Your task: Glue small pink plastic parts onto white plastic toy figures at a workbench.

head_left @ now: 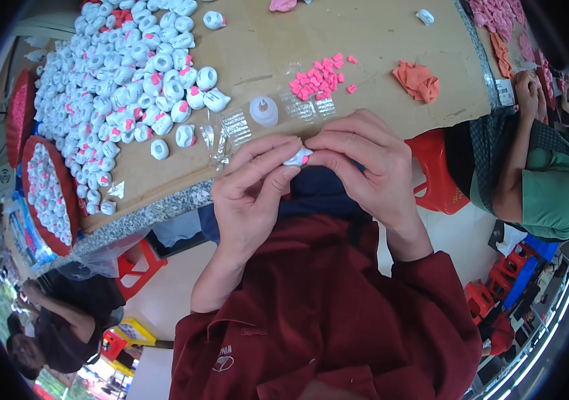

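Observation:
Between my two hands, just over the table's near edge, is a small white cat-head piece [294, 159] with a pink bow at its right side. My left hand [250, 190] pinches it from the left between thumb and fingers. From the right, the thumb and fingertips of my right hand [372, 160] press at the bow. Beyond the hands lies a small pile of pink bows [318, 79] on the cardboard. A round whitish translucent piece [264, 111] sits just left of that pile.
A large heap of white cat-head pieces [124, 73], some with bows, covers the table's left. Red trays [64, 200] stand at its left edge. A crumpled orange cloth [418, 81] lies on the cardboard [244, 40]. Other people sit at both sides near red stools [439, 170].

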Tool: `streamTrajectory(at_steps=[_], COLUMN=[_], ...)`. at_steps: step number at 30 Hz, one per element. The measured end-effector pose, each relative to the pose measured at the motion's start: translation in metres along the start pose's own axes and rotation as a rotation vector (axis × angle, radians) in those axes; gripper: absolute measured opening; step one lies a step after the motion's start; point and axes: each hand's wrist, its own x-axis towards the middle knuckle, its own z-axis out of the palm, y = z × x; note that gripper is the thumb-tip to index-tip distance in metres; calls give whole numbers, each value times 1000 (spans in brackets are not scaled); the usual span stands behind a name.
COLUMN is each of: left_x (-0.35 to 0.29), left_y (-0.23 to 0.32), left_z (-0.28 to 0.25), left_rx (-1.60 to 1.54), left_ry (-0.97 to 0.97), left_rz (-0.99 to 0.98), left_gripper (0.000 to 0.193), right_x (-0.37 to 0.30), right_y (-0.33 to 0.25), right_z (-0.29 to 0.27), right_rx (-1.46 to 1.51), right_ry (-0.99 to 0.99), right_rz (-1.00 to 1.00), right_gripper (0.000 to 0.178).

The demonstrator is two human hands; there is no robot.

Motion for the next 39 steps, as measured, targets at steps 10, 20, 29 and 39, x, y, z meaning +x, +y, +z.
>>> streamTrajectory(at_steps=[10, 20, 29, 39], left_x=[4, -12, 56, 175], left_y=[3, 1, 22, 16], left_z=[5, -9, -74, 9], left_rx=[-460, -313, 637, 970], left_ry=[14, -11, 453, -16], left_rz=[-294, -127, 340, 624], left_gripper=[30, 26, 27, 21], right_x=[-8, -21, 15, 8], right_y=[4, -1, -6, 7], right_z=[9, 23, 47, 14], right_rx=[130, 276, -12, 199], right_ry=[78, 14, 227, 256], right_rz=[-64, 4, -10, 34], right_gripper=[17, 17, 37, 31])
